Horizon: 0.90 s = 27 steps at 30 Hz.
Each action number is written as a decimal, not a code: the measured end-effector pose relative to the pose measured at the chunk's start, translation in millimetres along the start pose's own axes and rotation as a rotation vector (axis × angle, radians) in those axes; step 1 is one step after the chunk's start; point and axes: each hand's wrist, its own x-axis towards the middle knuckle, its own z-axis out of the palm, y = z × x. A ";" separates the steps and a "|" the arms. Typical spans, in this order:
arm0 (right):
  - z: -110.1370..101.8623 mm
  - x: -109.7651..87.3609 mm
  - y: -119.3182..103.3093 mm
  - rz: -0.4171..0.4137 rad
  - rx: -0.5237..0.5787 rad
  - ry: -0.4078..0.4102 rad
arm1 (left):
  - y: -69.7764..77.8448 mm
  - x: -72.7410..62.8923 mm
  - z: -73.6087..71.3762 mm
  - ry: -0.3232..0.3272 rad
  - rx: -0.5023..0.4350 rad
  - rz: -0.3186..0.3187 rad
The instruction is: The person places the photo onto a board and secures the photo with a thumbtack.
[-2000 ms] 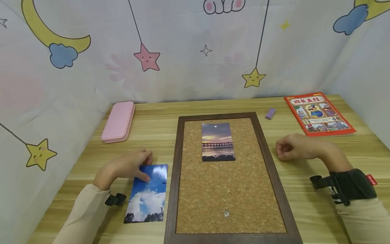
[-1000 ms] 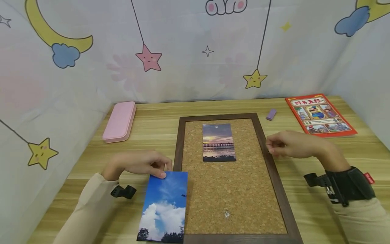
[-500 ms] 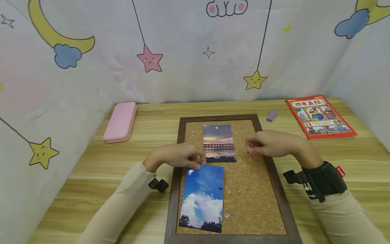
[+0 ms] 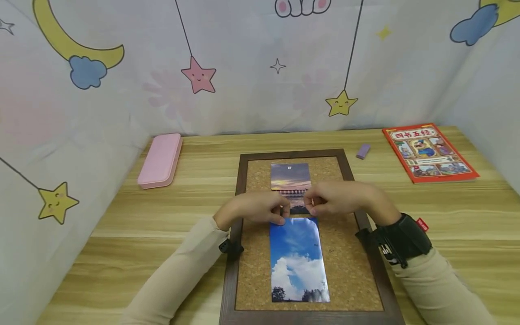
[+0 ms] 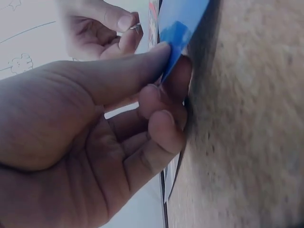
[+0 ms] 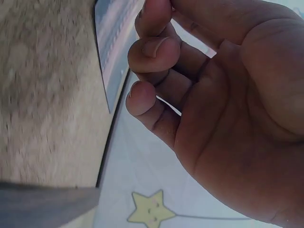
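My left hand (image 4: 260,207) pinches the top left corner of a blue sky photo (image 4: 298,259) between thumb and fingers. The photo lies over the lower middle of a framed corkboard (image 4: 353,275), its top edge tilted up in the left wrist view. Facing it, my right hand (image 4: 343,198) is by the photo's top right corner. Its thumb and index finger pinch a tiny silvery thumbtack (image 5: 135,27), seen in the left wrist view and mostly hidden by the fingertips. A sunset pier photo (image 4: 289,178), pinned at its top, sits just above, partly covered by both hands.
A pink case (image 4: 160,160) lies at the back left of the wooden table (image 4: 162,253). Behind the board's right corner is a small purple block (image 4: 363,151), with a red picture book (image 4: 430,153) farther right. A printed curtain (image 4: 243,104) hangs behind.
My left hand has picked up the sky photo from the table left of the board and carried it rightward onto the cork. My right hand has moved left, from beside the board to over it.
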 end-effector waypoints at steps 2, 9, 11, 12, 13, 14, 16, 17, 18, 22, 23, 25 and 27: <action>2.8 4.8 -1.0 -0.003 -0.005 -0.014 | 2.2 2.0 1.2 0.005 0.004 -0.024; 14.2 20.4 -3.8 -0.008 0.027 -0.057 | 5.4 5.5 5.1 0.052 0.016 -0.112; 17.7 23.7 -3.8 -0.017 0.030 -0.060 | 5.9 6.6 5.4 0.059 0.009 -0.121; 19.4 25.0 -3.9 -0.015 0.036 -0.062 | 6.2 7.2 5.5 0.060 0.004 -0.123; 21.0 26.2 -4.3 -0.015 0.044 -0.064 | 6.3 7.8 5.5 0.064 0.001 -0.122; 22.5 27.0 -4.4 -0.018 0.037 -0.062 | 6.6 8.2 5.3 0.065 -0.001 -0.120; 24.7 28.6 -4.8 -0.020 0.034 -0.064 | 6.8 9.1 4.9 0.067 0.000 -0.118; 25.5 29.2 -5.1 -0.018 0.034 -0.067 | 6.8 9.4 4.9 0.068 0.003 -0.118; 26.1 29.7 -5.5 -0.018 0.033 -0.070 | 6.8 9.5 4.8 0.070 0.007 -0.119; 26.7 31.0 -6.3 -0.004 0.024 -0.076 | 7.1 9.5 5.1 0.075 0.009 -0.122; 26.8 31.1 -6.3 -0.002 0.022 -0.077 | 7.3 9.4 5.3 0.075 0.008 -0.122; 27.0 31.5 -6.2 0.001 0.021 -0.078 | 7.8 9.0 5.5 0.076 0.011 -0.124; 27.2 32.1 -6.1 -0.001 0.017 -0.077 | 7.8 8.7 5.8 0.076 0.017 -0.128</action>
